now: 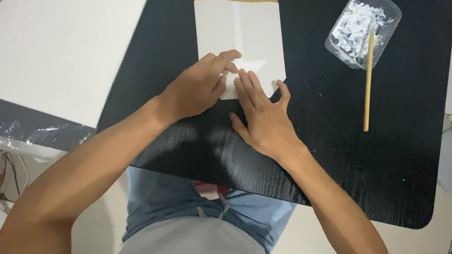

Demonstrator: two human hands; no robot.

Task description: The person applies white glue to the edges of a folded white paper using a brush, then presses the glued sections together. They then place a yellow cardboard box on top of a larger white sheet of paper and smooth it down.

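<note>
Black bench [385,167] carries a white-and-tan paper sheet [240,26], its near edge pressed flat under left hand [199,88] and right hand [263,114], fingers extended, nothing gripped; folding apparently underway, a firm crease judged next.

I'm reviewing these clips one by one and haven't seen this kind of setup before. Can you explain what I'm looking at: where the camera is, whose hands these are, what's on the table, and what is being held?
There is no machine here. The single picture comes from a camera worn on a person's head, looking straight down at their own two bare hands over a black table. Both hands press flat on the near end of a sheet of paper, white with a gold band at its far end. The left hand and right hand lie side by side; neither grips anything. To the right stands a clear plastic tray holding white bits, with a wooden stick resting one end in it. A white board lies to the left.
</note>
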